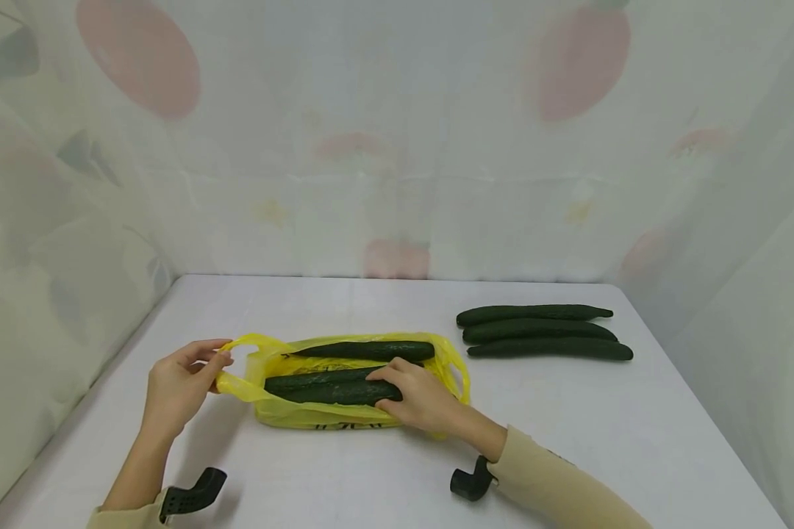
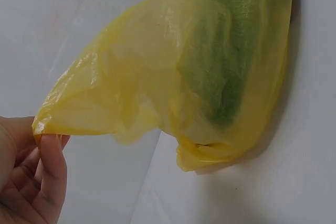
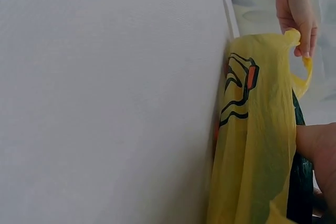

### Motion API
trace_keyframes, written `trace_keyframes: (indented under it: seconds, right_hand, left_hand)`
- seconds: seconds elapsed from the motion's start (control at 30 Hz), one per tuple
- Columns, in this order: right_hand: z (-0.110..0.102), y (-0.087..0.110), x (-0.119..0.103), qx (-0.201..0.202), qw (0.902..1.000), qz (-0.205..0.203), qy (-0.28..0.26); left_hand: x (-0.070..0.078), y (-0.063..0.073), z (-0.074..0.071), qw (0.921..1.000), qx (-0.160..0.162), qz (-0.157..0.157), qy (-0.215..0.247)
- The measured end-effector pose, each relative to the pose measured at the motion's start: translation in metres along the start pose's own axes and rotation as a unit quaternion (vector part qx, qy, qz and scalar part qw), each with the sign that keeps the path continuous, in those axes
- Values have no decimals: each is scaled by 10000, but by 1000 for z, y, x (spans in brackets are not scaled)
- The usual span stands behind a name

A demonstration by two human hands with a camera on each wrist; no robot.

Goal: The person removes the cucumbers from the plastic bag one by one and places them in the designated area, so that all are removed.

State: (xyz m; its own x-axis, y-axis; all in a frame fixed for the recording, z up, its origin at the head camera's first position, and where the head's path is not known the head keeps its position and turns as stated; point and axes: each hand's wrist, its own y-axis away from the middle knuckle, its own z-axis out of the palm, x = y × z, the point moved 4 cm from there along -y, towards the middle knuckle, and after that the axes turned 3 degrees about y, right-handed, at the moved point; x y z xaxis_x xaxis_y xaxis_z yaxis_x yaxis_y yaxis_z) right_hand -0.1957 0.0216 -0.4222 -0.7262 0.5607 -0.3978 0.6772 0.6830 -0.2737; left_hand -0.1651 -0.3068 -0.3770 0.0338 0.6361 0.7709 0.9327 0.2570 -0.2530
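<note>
A yellow plastic bag (image 1: pixel 284 415) lies on its side lengthwise on the table, its mouth spread upward. Thumb and fingers of my left hand (image 1: pixel 180 382) pinch the bag's left handle (image 2: pixel 79 114) and pull it out to the left. Inside the bag are a cucumber (image 1: pixel 370 350) along the back, another cucumber (image 1: pixel 317 379) in the middle and a front cucumber (image 1: pixel 331 393). My right hand (image 1: pixel 420 397) reaches over the front edge and grips the front cucumber near its right end. In the right wrist view, the bag's side (image 3: pixel 257 140) hides most of that cucumber.
Three more cucumbers (image 1: pixel 542 330) lie side by side at the back right of the white table (image 1: pixel 569 419). Patterned curtains (image 1: pixel 397 176) enclose the table at the back and sides. A black bracket (image 1: pixel 195 492) sits at each wrist.
</note>
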Motion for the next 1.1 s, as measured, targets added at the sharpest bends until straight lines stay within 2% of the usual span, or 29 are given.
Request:
trace_keyframes:
  seconds: [0.3, 0.5, 0.93, 1.1]
  right_hand:
    - [-10, 0, 3, 198, 9998, -35, -77]
    - [-19, -1, 6, 498, 9987, -14, 123]
    - [-19, 0, 11, 777, 9962, 386, 47]
    - [-23, -2, 7, 989, 9949, 180, 70]
  left_hand:
    - [0, 1, -1, 10000, 7, 46, 29]
    - [0, 2, -3, 10000, -25, -36, 46]
    - [3, 1, -3, 9999, 3, -86, 73]
    - [3, 1, -2, 10000, 17, -80, 47]
